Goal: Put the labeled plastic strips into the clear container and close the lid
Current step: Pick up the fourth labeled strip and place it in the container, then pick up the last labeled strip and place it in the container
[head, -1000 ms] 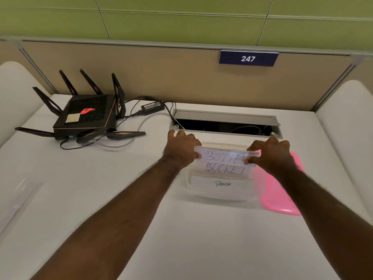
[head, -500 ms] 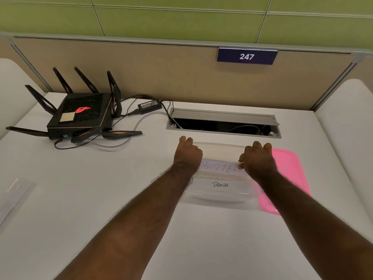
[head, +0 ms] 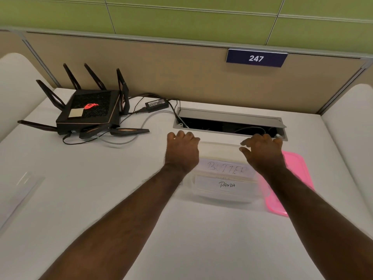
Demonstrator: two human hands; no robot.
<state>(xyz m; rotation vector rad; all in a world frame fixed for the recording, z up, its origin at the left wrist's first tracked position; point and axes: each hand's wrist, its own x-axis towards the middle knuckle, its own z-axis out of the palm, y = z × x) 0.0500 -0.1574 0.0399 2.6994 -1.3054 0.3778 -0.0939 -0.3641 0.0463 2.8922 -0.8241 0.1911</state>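
Head view, container: the clear container [head: 226, 190] sat on the white desk [head: 121, 199], strips marked BUTTER [head: 227, 168] and PANDA [head: 227, 185] lying inside.
Left hand [head: 182, 151]: fingers curled loosely at the container's left end; grip unclear.
Right hand [head: 262, 153]: fingers spread, nothing held.
Lid: the pink lid [head: 292, 178] lay just right of the container.
Step done well: probably press strips flat below the rim, then seat the lid squarely.

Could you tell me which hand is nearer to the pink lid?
Right. The right hand hovers over the container's right end, beside the pink lid; the left hand is at the far end.
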